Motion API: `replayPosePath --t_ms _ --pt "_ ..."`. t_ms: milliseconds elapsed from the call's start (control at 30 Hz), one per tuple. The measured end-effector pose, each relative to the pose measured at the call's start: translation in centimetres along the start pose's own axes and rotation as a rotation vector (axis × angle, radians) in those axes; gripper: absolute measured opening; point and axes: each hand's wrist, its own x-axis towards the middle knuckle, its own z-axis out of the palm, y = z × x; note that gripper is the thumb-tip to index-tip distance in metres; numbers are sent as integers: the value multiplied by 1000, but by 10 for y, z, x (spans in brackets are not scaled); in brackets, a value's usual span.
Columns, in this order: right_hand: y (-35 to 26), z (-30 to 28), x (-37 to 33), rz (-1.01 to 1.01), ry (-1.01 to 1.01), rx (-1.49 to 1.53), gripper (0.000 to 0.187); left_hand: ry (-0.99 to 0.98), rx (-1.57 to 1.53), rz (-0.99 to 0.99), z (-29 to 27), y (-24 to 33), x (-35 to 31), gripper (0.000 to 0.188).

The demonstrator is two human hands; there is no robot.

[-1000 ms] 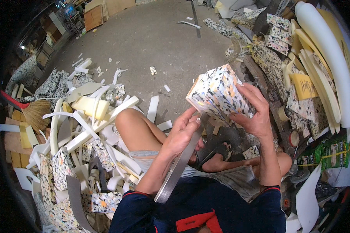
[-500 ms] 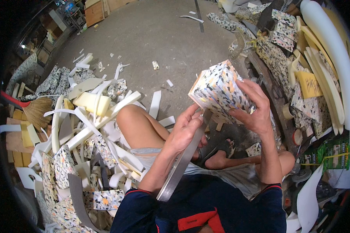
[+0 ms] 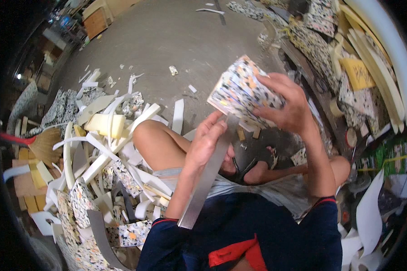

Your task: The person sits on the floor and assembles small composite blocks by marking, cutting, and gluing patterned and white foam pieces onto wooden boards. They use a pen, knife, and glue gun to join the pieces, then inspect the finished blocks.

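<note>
A speckled foam block (image 3: 244, 86), white with black and orange flecks, hangs in front of me above my bent legs. My right hand (image 3: 288, 105) grips its right side, thumb below and fingers on top. My left hand (image 3: 205, 142) is closed in a pinch around a long, flat metal strip (image 3: 203, 185), just under the block's lower left corner. The strip's upper end meets the block's underside, and its lower end slants toward my chest. Whether my left fingertips also touch the block is hard to tell.
Foam offcuts (image 3: 104, 124) lie heaped on my left beside a broom (image 3: 46, 145). More speckled foam (image 3: 322, 18) and long curved foam pieces (image 3: 375, 74) are stacked on the right, near green packages (image 3: 389, 156). Small scraps dot the concrete floor (image 3: 153, 49).
The view has shifted slightly. The block has turned and tilted a little, moving up and left in the picture. My left hand stays at the strip, below the block's corner.
</note>
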Motion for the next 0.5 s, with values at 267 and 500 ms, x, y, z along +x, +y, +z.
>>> replayPosePath --t_ms 267,500 --pt "20 -1 22 259 -196 -89 74 -19 -13 -69 -16 -1 26 43" --pt "16 -4 35 313 -191 -12 78 39 -159 -81 -11 6 30 38"
